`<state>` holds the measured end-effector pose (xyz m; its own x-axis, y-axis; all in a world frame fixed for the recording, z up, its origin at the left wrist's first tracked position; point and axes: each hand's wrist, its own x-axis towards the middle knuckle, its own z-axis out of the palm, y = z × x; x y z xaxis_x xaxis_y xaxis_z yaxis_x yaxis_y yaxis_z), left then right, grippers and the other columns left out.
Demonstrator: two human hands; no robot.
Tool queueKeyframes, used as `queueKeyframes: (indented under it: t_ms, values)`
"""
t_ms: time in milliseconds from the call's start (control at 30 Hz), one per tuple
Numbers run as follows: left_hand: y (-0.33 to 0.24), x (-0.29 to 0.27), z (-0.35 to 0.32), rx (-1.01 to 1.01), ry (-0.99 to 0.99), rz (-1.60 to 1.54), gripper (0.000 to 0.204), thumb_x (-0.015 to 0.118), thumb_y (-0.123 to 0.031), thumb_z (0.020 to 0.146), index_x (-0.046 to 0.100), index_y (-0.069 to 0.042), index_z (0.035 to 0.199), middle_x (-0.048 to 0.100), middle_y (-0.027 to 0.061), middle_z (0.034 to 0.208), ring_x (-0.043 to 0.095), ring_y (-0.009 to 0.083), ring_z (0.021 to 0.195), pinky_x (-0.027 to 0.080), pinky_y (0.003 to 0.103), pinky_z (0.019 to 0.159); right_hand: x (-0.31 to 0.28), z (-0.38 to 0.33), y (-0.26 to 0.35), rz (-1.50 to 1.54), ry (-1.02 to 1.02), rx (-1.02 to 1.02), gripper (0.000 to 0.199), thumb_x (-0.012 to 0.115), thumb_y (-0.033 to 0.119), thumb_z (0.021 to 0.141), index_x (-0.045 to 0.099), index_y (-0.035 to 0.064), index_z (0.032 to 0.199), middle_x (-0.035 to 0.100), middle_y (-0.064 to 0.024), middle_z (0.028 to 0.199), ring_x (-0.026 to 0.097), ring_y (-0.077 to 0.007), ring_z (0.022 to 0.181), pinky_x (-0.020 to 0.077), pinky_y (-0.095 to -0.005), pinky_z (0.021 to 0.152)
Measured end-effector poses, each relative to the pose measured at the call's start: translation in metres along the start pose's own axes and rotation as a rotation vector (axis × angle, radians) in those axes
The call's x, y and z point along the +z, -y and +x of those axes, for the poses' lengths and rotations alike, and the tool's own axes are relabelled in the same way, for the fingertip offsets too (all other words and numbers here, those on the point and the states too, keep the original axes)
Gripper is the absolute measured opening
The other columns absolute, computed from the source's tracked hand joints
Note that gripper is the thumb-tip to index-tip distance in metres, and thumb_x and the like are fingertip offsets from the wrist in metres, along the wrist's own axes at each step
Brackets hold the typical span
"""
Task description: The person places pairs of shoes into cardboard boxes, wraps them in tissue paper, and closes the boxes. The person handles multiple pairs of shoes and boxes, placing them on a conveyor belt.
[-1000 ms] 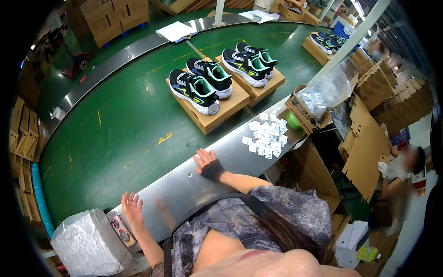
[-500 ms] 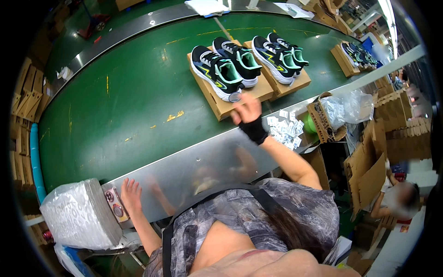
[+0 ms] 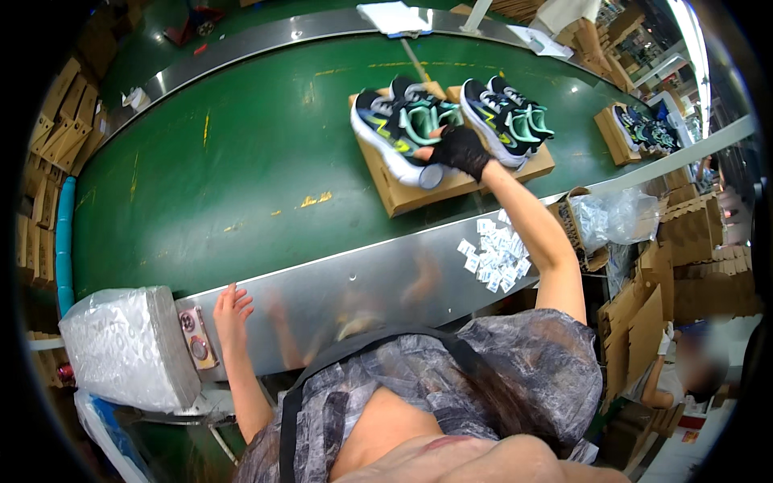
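Well, at the left a plastic-wrapped stack [image 3: 121, 346] lies just beside a pinkish phone [image 3: 197, 338]; next to it the left hand [image 3: 233, 307] is over the metal ledge [image 3: 362, 298], fingers loosely spread, holding nothing. Mid-belt, the right hand [image 3: 463, 153], in a black fingerless glove, is at the heels of the first pair of black shoes [image 3: 382, 133], over a brown box [image 3: 415, 201]; the glove hides how firmly it grips. A second pair [image 3: 503, 121] stands on its box [image 3: 538, 167]. Both pairs are out, and much seems left: white packets [image 3: 497, 262] lie loose, none visible inside the shoes. The right forearm passes the pile's edge; a bag-filled carton [image 3: 568, 217] and a slanting post [image 3: 676, 153] crowd the right, with more shoes [image 3: 644, 129] beyond.
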<state>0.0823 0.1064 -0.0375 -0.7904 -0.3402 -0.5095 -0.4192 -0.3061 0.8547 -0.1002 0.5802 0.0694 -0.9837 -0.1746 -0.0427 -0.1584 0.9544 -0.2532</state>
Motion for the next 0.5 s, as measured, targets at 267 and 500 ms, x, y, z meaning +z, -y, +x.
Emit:
queueKeyframes:
  t_ms: [267, 500]
  values:
    - [-0.022, 0.064, 0.000, 0.607, -0.009, 0.314, 0.031, 0.056, -0.025, 0.085, 0.055, -0.001, 0.105, 0.058, 0.0058, 0.098, 0.054, 0.0149, 0.088, 0.041, 0.026, 0.074, 0.057, -0.096, 0.097, 0.012, 0.094, -0.864, 0.038, 0.064, 0.048, 0.063, 0.062, 0.0100, 0.067, 0.058, -0.0130, 0.073, 0.058, -0.0297, 0.077, 0.0457, -0.0409, 0.065]
    - [0.007, 0.144, -0.004, 0.235, 0.514, 1.164, 0.047, 0.056, -0.041, 0.081, 0.063, 0.005, 0.084, 0.063, 0.0182, 0.077, 0.061, 0.0270, 0.076, 0.046, 0.035, 0.074, 0.109, -0.093, 0.119, -0.040, 0.271, -0.622, 0.025, 0.057, 0.030, 0.064, 0.057, 0.0047, 0.064, 0.056, -0.0122, 0.063, 0.056, -0.0284, 0.063, 0.0443, -0.0380, 0.065]
